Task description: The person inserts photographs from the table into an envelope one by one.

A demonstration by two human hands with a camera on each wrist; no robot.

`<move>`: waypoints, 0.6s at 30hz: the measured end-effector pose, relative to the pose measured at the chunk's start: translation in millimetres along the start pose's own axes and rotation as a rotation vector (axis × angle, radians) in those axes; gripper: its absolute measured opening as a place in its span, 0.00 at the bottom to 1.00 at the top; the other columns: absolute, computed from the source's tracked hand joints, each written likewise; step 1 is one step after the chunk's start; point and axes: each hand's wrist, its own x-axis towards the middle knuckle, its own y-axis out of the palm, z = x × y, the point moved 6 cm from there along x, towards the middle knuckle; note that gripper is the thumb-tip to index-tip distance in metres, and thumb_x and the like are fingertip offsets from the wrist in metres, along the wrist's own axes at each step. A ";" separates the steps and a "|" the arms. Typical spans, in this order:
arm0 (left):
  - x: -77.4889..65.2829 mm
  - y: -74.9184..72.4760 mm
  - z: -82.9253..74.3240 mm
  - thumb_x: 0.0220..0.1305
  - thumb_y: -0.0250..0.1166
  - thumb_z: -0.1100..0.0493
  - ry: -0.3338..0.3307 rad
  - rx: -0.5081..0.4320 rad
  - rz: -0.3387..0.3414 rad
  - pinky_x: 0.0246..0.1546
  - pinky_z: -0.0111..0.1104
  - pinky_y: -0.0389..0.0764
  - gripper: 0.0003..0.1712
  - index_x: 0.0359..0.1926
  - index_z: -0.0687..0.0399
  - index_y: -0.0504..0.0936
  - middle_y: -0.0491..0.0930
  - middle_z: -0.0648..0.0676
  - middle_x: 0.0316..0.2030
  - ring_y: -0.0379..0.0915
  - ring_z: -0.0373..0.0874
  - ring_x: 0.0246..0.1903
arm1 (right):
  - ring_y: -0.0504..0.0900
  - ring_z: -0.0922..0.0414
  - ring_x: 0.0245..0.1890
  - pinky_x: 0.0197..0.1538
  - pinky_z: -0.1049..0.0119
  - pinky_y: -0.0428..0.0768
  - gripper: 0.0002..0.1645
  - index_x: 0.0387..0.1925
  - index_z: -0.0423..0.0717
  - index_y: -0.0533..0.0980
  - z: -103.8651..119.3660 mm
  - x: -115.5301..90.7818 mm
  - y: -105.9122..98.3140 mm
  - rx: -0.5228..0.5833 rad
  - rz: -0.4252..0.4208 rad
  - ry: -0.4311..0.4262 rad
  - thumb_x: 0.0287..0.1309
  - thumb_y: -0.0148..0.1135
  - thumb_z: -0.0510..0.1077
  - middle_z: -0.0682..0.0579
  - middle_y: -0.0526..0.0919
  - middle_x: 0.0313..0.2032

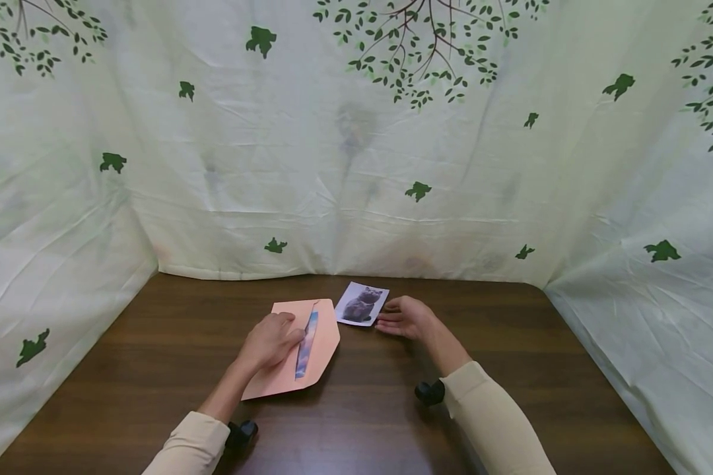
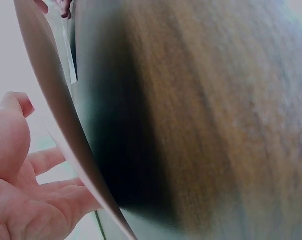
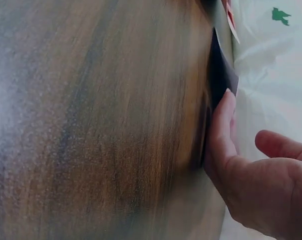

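A pink paper envelope (image 1: 285,376) is tilted over the table, its flap end pointing right. Its long opening shows a strip of a blue-and-purple picture card (image 1: 306,346) inside. My left hand (image 1: 273,342) grips the envelope, with the thumb near that strip. In the left wrist view, the envelope (image 2: 66,105) stands edge-on beside the fingers. To its right is a white-bordered photo of a grey cat (image 1: 361,305). The fingers of my right hand (image 1: 412,320) touch the photo's right edge. In the right wrist view those fingers lie along the photo (image 3: 223,70), with the thumb apart.
The brown wooden table (image 1: 487,323) stretches out around both hands. White cloth (image 1: 309,165) printed with green leaves hangs behind it and on both sides. Each wrist carries a black camera, such as the right wrist camera (image 1: 430,393).
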 end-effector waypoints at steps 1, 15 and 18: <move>0.1 0.0 0.3 0.69 0.59 0.49 0.001 -0.002 0.000 0.64 0.57 0.69 0.31 0.65 0.66 0.74 0.75 0.70 0.62 0.70 0.66 0.63 | 0.71 0.40 0.64 0.70 0.49 0.71 0.30 0.71 0.30 0.56 0.0 0.8 0.3 -0.009 0.004 0.005 0.73 0.45 0.39 0.26 0.65 0.69; 2.2 2.0 2.3 0.69 0.58 0.48 -0.012 -0.008 -0.002 0.66 0.57 0.68 0.32 0.65 0.66 0.74 0.74 0.69 0.64 0.69 0.65 0.65 | 0.75 0.43 0.54 0.66 0.47 0.75 0.26 0.67 0.31 0.63 0.1 7.9 6.1 -0.082 0.006 -0.002 0.72 0.48 0.39 0.33 0.73 0.61; 2.1 1.6 2.5 0.69 0.58 0.48 -0.012 -0.008 -0.002 0.66 0.57 0.68 0.32 0.66 0.66 0.74 0.74 0.69 0.64 0.69 0.65 0.65 | 0.75 0.42 0.54 0.66 0.47 0.75 0.26 0.66 0.30 0.63 -0.3 9.6 8.4 -0.071 -0.011 -0.019 0.72 0.48 0.39 0.30 0.72 0.63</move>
